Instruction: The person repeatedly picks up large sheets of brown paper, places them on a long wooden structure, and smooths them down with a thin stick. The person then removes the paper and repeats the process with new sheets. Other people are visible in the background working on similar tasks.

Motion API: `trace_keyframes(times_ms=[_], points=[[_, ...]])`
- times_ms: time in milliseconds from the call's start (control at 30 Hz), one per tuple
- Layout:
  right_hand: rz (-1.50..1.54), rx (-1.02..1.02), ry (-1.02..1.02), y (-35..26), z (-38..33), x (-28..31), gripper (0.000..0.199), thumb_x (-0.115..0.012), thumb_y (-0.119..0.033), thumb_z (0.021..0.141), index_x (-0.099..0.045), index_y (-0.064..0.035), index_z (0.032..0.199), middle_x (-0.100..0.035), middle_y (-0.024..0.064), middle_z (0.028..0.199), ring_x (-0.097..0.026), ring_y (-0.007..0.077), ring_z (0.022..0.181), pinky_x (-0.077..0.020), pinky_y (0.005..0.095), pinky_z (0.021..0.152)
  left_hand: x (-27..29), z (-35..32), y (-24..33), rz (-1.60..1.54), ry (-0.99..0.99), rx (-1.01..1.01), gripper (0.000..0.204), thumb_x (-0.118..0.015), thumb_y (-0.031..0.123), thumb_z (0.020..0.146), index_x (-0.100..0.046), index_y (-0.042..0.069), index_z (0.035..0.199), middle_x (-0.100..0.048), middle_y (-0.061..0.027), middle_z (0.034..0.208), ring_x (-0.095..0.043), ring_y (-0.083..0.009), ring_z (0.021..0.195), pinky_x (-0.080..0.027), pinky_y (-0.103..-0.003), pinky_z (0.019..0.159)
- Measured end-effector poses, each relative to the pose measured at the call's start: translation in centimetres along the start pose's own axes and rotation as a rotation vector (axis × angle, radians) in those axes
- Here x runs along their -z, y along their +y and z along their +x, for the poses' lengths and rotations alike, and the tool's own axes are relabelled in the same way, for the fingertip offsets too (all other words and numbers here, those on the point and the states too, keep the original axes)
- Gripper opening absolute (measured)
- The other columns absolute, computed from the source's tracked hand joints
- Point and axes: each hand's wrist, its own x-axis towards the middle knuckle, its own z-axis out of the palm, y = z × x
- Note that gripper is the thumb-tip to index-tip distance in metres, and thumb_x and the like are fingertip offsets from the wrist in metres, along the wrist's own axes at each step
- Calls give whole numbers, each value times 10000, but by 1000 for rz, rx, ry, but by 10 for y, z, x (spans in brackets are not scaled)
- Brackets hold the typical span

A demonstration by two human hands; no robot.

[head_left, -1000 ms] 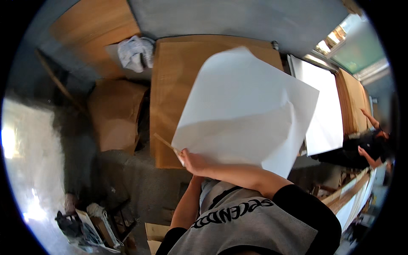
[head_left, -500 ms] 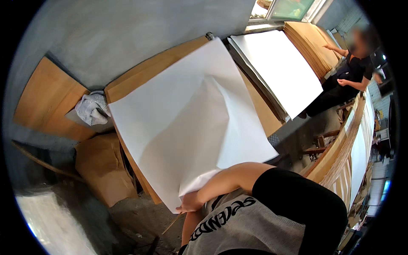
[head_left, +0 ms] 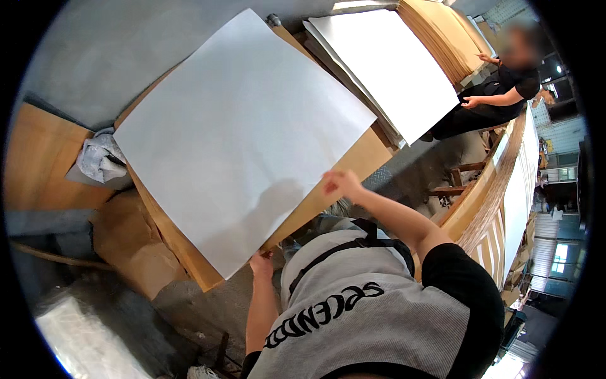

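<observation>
A large white sheet [head_left: 240,126] lies flat over a tan board or stack of boards [head_left: 360,155], whose brown edges show along its sides. My right hand [head_left: 341,185] is just above the near right edge of the sheet, its fingers loosely bent and slightly blurred, holding nothing that I can see. Beside the near corner of the boards, my left hand [head_left: 262,265] is low, with its fingers curled; what they hold, if anything, is hidden. The shadow of my arm falls on the sheet.
A second stack with white sheets [head_left: 385,69] stands behind on the right, then a tall stack of tan boards [head_left: 435,38]. A person in black [head_left: 505,95] stands beside them. A grey-white cloth [head_left: 101,158] and brown paper [head_left: 136,246] are at the left.
The sheet, creased and bulging before, now lies flat and farther from me, showing board along its near edge. My right hand has left the near corner and moved right.
</observation>
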Motion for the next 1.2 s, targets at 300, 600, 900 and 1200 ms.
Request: trace_keyframes(times_ms=[300,600,900,1200], points=[[706,-258,595,9,66,79,159,-503,-226,854,-529,-69,857,-583,30,730,-513,77,550,-208,198,351,14,14,-4,38,-30,56,218,-425,248,875,-503,60,954,-533,-67,839,-505,-182,702,-408,-294,557],[397,-145,459,6,99,88,147,-551,-159,812,-514,-39,888,-613,113,733,-593,133,606,-343,226,378,19,-11,-2,-162,44,136,216,-565,182,818,-500,51,978,-534,-51,820,-529,-181,678,-416,-279,524],[342,-94,416,42,33,114,163,-480,-189,874,-456,-38,931,-621,111,899,-620,114,781,-233,183,322,64,-42,19,-346,187,17,255,-541,294,829,-434,114,974,-475,-28,726,-526,-166,588,-426,-289,499],[268,-96,445,52,14,113,185,-491,-211,871,-431,-41,912,-606,122,915,-617,147,839,-227,186,322,74,-18,29,-359,294,-75,262,-464,339,868,-407,108,978,-493,-38,744,-505,-153,566,-422,-281,485]])
